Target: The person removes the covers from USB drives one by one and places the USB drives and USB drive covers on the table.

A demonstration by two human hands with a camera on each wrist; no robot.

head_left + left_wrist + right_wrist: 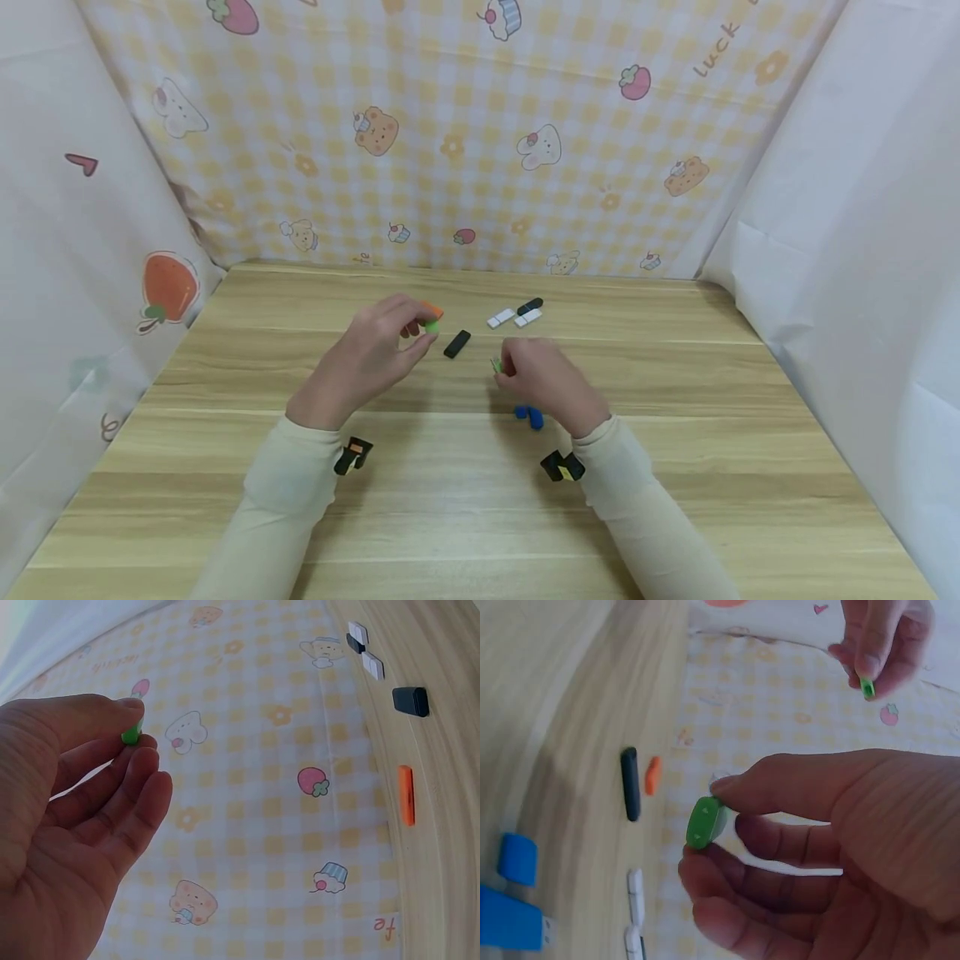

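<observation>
My left hand (367, 354) pinches a small green cap (867, 688) between thumb and fingertips, its hollow end showing in the right wrist view. Opposite it, my right hand (547, 375) grips a green USB stick (705, 823) by thumb and index finger; a metal tip peeks out in the head view. The two green pieces are apart, held above the wooden table (420, 500). Close below the right hand lie a blue USB stick (536, 418) and a separate blue cap (521, 412). Between the hands sits a black USB stick (457, 344).
An orange stick (406, 795) lies just beyond the left hand. Farther back are two white USB sticks (501, 318) and another black one (530, 306). A checked curtain (465, 192) closes off the back, with white cloth (862, 250) at the sides.
</observation>
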